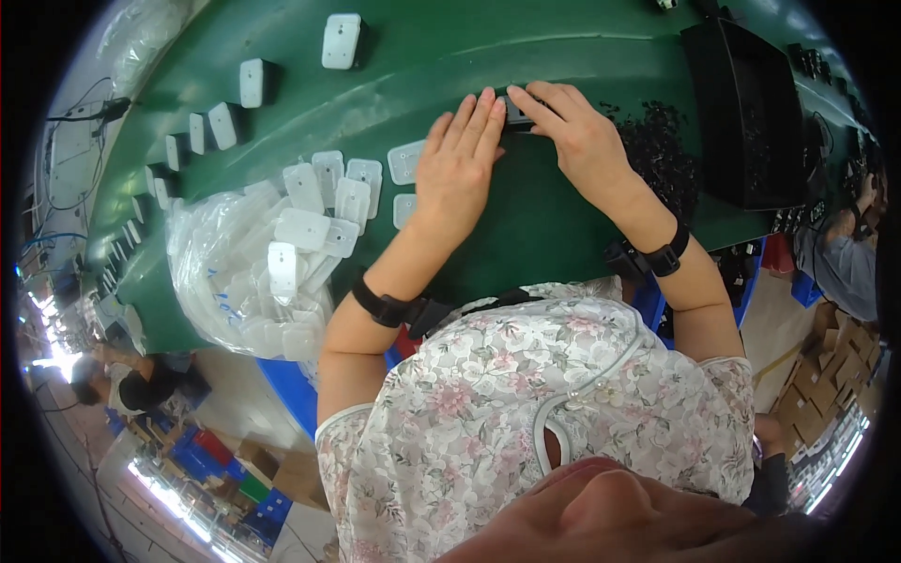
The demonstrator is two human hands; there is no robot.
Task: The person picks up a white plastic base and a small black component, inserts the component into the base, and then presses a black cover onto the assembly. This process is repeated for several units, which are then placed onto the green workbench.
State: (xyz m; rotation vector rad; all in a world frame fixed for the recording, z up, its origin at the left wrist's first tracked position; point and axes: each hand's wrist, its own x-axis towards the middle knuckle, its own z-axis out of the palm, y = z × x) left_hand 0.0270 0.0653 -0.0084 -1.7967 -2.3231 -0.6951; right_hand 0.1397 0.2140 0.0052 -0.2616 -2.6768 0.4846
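Both of my hands meet over a small dark rectangular casing (518,114) on the green table. My left hand (455,174) lies along its left side, with long straight fingers and the thumb near its lower edge. From the right, my right hand (584,136) bends its fingers over the casing, the index finger on its top. The fingers hide much of the casing. Beside my left hand lie a white plastic cover (405,163) and another cover (404,210) partly behind the wrist. Small black parts (657,150) are heaped to the right of my right hand.
A clear plastic bag (211,272) spills many white covers (302,229) at the left. White-topped dark units (251,84) stand in a curved row at the far left. A black bin (751,122) stands at the right. Other people (840,258) sit at both sides.
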